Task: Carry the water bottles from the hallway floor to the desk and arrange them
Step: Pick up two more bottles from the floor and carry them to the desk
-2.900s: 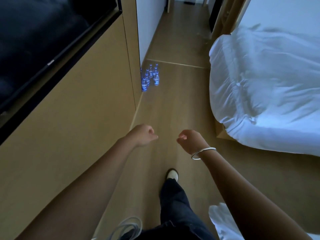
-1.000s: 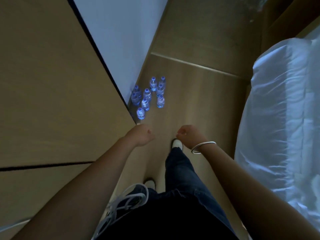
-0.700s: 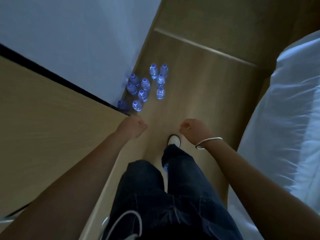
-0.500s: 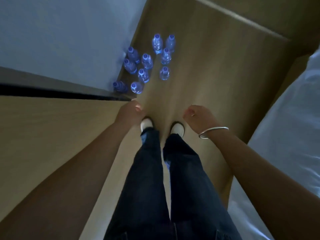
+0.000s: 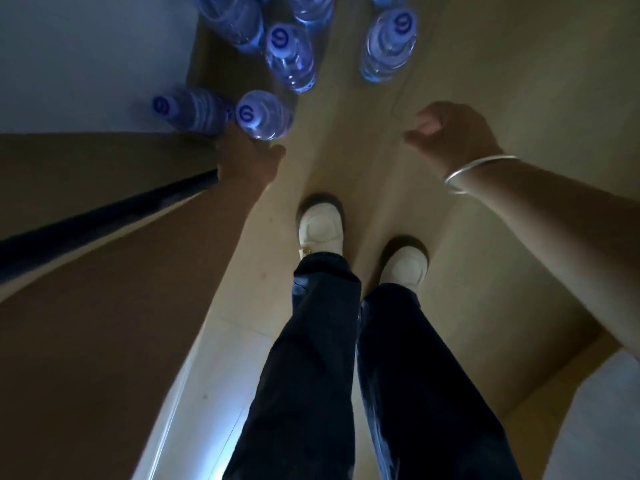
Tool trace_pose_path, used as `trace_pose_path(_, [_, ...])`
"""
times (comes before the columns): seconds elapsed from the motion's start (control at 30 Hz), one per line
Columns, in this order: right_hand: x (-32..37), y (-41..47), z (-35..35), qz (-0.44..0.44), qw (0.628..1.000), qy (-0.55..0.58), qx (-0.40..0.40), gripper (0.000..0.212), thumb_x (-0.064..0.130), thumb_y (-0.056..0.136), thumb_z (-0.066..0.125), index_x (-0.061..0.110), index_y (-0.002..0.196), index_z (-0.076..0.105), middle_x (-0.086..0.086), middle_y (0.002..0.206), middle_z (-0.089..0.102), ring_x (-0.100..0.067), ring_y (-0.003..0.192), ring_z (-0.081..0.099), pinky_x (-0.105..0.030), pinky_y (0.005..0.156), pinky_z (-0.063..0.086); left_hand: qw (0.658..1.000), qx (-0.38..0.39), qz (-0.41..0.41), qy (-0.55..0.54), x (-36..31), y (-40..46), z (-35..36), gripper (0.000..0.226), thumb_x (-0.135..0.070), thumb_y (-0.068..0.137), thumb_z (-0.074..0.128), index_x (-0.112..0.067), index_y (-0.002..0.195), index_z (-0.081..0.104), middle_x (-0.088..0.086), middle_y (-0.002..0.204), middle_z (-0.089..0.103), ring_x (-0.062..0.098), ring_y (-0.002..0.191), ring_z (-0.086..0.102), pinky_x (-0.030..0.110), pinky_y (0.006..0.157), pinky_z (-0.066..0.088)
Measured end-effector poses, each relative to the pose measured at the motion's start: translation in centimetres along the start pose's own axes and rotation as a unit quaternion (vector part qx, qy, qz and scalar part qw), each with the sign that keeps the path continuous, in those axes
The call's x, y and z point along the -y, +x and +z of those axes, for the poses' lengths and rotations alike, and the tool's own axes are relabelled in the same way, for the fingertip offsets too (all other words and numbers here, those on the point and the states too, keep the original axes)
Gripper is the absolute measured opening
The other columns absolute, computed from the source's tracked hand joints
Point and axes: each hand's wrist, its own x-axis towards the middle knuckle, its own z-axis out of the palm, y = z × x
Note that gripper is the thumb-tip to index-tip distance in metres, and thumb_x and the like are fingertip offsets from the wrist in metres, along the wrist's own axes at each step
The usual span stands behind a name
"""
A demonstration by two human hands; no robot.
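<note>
Early in the task, by the look of it: every water bottle in view on the hallway floor (image 5: pixel 485 81), none lifted, no desk in frame

At about 10 o'clock from the feet, a bottle against the wall (image 5: pixel 188 109), cap toward the lens, just beside the cabinet edge (image 5: pixel 104 143). Next to it, the nearest bottle (image 5: pixel 263 114), upright, cap up. Left hand (image 5: pixel 247 161) directly at 6 o'clock of that bottle, fingers spread toward its base, palm down, close or touching; cannot tell which, no grip closed on it yet

Further up, at 12 o'clock, a middle bottle (image 5: pixel 289 57) standing, more bottles cut off by the top edge. At 1 o'clock, a right-hand bottle (image 5: pixel 388 45) upright and apart from the others

Right hand (image 5: pixel 450 131) at 2 o'clock from the shoes, fingers loosely curled, nothing in it, hanging above bare floor well short of any bottle; silver bangle (image 5: pixel 479 173) at the wrist

White shoes (image 5: pixel 320 226) planted side by side just short of the cluster

Left to do, judging from this: grasp, carry to the desk, arrange, likely over several trips
</note>
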Motion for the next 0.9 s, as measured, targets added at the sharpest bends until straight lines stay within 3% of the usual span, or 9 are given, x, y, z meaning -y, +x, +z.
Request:
trace_pose_path(0.2, [-0.8,6.9,1.9,-0.037,0.999,0.007,-0.038,0.075,0.037,0.076,0.07,0.013,0.139,0.036,-0.008,0.138,0.043,-0.023,0.121,0.049,-0.028,0.103,0.036,0.995,-0.031,0.009,-0.098,0.4,4.4,0.9,0.087,-0.033,0.076,0.074,-0.016,0.145,0.024,-0.001,0.14,0.041,0.017,0.131,0.042,0.03,0.107,0.038])
trace_pose_path(0.27, [-0.3,8.3,1.6,-0.063,0.996,0.029,-0.05,0.082,0.038,0.072,0.074,0.015,0.139,0.034,-0.003,0.139,0.042,-0.017,0.122,0.047,-0.026,0.103,0.037,0.981,-0.028,-0.009,-0.191,0.2,4.6,1.1,0.081,-0.021,0.078,0.074,-0.015,0.144,0.027,-0.001,0.136,0.043,0.011,0.121,0.05,0.025,0.097,0.048])
trace_pose_path(0.3, [0.1,8.9,1.3,-0.077,0.995,0.041,-0.053,0.082,0.037,0.069,0.076,0.015,0.137,0.035,-0.001,0.137,0.044,-0.014,0.121,0.047,-0.022,0.102,0.037,0.972,-0.03,-0.009,-0.233,0.2,4.6,1.4,0.073,-0.01,0.078,0.073,-0.01,0.139,0.033,-0.003,0.124,0.048,0.003,0.106,0.056,0.017,0.083,0.052])
trace_pose_path(0.37, [1.0,9.8,1.0,-0.103,0.991,0.069,-0.046,0.081,0.033,0.067,0.079,0.014,0.135,0.039,0.004,0.131,0.049,-0.007,0.115,0.048,-0.008,0.094,0.035,0.978,-0.056,0.034,-0.2,0.3,4.3,1.5,0.06,0.005,0.074,0.071,-0.004,0.125,0.042,-0.005,0.104,0.05,-0.006,0.083,0.056,0.007,0.07,0.049])
trace_pose_path(0.43, [1.6,10.5,0.8,-0.108,0.99,0.08,-0.046,0.074,0.029,0.069,0.079,0.012,0.131,0.042,0.006,0.124,0.053,-0.001,0.108,0.048,0.005,0.081,0.031,0.98,-0.057,0.061,-0.183,0.6,4.3,1.8,0.064,0.009,0.072,0.071,0.001,0.128,0.042,0.003,0.108,0.048,0.005,0.093,0.052,0.012,0.076,0.049])
trace_pose_path(0.53, [2.3,11.2,0.7,-0.103,0.99,0.072,-0.065,0.062,0.025,0.075,0.074,0.009,0.127,0.044,-0.001,0.119,0.057,-0.007,0.103,0.051,-0.009,0.084,0.037,0.977,-0.028,0.049,-0.208,-0.2,3.4,1.8,0.07,0.005,0.072,0.073,-0.002,0.133,0.039,0.012,0.116,0.05,0.023,0.102,0.052,0.034,0.088,0.051])
trace_pose_path(0.63, [3.0,11.6,0.7,-0.115,0.99,0.031,-0.077,0.047,0.029,0.079,0.068,0.016,0.119,0.047,0.004,0.104,0.059,-0.012,0.099,0.052,-0.021,0.091,0.037,0.986,-0.057,0.066,-0.145,-0.3,2.1,2.2,0.063,-0.014,0.069,0.08,-0.007,0.125,0.052,0.011,0.119,0.06,0.017,0.107,0.056,0.02,0.09,0.043])
trace_pose_path(0.77, [2.6,10.5,0.1,-0.11,0.991,-0.022,-0.068,0.055,0.04,0.08,0.065,0.012,0.125,0.051,-0.011,0.125,0.058,-0.026,0.117,0.053,-0.031,0.098,0.038,0.985,-0.05,0.073,-0.148,-0.8,-0.7,2.4,0.06,-0.021,0.067,0.081,-0.009,0.121,0.056,0.01,0.116,0.063,0.024,0.107,0.059,0.032,0.093,0.047])
trace_pose_path(0.9, [2.6,4.4,0.2,-0.145,0.988,0.006,-0.056,0.065,0.032,0.082,0.068,0.006,0.135,0.041,-0.012,0.135,0.049,-0.022,0.125,0.047,-0.021,0.102,0.031,0.98,-0.04,0.093,-0.17,-1.8,-4.4,1.6,0.059,-0.021,0.068,0.08,-0.01,0.12,0.055,0.007,0.112,0.063,0.019,0.101,0.059,0.022,0.084,0.043])
